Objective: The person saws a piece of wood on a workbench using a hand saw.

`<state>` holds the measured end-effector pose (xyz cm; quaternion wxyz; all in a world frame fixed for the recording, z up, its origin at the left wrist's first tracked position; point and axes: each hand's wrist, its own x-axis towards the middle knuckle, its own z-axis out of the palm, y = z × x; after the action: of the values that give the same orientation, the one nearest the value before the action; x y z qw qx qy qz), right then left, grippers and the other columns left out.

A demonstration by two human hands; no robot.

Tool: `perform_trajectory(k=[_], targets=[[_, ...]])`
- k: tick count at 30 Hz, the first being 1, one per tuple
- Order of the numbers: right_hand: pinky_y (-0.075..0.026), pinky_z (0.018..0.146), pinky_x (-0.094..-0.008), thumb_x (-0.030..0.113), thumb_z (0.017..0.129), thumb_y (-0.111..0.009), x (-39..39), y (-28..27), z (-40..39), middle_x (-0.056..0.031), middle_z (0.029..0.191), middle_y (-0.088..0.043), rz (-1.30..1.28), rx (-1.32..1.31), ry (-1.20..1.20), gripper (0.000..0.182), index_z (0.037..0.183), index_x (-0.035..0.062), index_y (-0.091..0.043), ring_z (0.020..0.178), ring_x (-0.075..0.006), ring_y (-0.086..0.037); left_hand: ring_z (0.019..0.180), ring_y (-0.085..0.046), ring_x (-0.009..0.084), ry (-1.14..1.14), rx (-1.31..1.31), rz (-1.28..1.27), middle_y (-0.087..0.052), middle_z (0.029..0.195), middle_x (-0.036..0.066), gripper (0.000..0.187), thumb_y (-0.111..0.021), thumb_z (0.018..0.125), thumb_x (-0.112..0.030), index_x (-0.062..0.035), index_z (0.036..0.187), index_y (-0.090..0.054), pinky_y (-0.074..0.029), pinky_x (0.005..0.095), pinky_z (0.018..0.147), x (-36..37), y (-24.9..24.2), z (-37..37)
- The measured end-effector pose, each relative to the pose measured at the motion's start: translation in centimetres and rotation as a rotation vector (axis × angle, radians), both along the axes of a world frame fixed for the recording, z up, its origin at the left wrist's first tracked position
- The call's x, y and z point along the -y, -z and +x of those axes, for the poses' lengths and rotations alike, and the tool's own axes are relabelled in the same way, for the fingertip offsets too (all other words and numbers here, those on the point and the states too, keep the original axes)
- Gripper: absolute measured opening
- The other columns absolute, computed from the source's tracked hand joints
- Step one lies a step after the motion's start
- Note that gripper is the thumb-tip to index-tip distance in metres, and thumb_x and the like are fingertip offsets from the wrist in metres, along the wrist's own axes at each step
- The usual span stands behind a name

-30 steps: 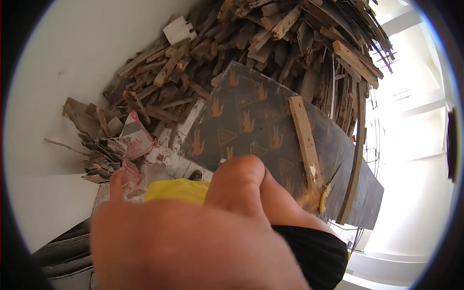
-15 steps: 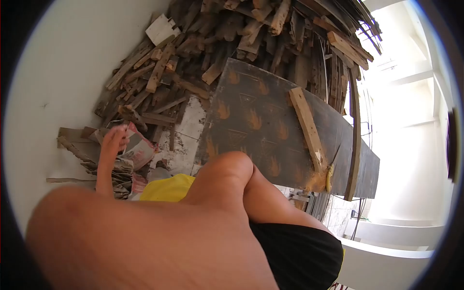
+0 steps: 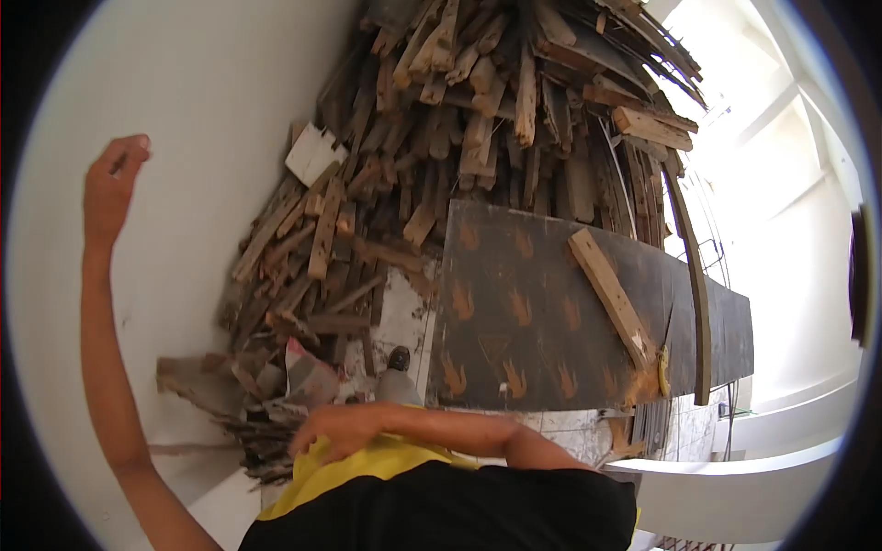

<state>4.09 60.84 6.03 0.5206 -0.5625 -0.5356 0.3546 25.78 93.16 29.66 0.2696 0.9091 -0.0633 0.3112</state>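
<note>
My left hand is raised in front of the white wall at the far left, its fingers curled closed. A small dark patch shows between the fingers; whether it is a held thing or shadow I cannot make out. My right hand lies across the front of my body, fingers spread on the yellow part of my shirt. Beyond it are a torn pink-and-white sack and a stack of broken thin boards on the floor. Part of my shoe is visible.
A large heap of old timber leans along the wall. A dark printed plywood panel lies to the right, with a wooden beam and a yellow object on it. A long plank crosses its far end.
An arm that filled the foreground has moved away. My left hand is now up against the wall side, and my right hand rests on my shirt. The view has shifted.
</note>
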Motion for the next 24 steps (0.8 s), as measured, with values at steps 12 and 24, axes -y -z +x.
perform_trajectory(k=[12, 24], targets=[[-0.055, 0.074, -0.0338, 0.014, 0.092, -0.069, 17.4, -2.1, 32.8, -0.009, 0.09, -0.072, -0.16, 0.171, 1.311, 0.016, 0.106, 0.0065, -0.072, 0.082, -0.018, -0.07, 0.153, -0.02, 0.0369, -0.661, 0.18, 0.943, -0.03, 0.161, 0.022, 0.063, -0.064, 0.094, -0.047, -0.0191, 0.149, -0.049, -0.018, 0.0676, 0.118, -17.9, -18.7, 21.7], [-0.046, 0.105, -0.0489, 0.03, 0.078, -0.084, 36.8, -4.2, 66.8, -0.0263, 0.142, -0.048, -0.761, 0.786, 1.98, 0.09, 0.146, -0.005, -0.037, 0.13, -0.0428, -0.049, 0.14, -0.04, 0.042, -0.861, 0.562, 1.32, -0.046, 0.147, 0.021, 0.05, -0.062, 0.096, -0.047, -0.0191, 0.138, -0.057, -0.028, 0.0695, 0.111, -12.9, -15.1, 20.6]])
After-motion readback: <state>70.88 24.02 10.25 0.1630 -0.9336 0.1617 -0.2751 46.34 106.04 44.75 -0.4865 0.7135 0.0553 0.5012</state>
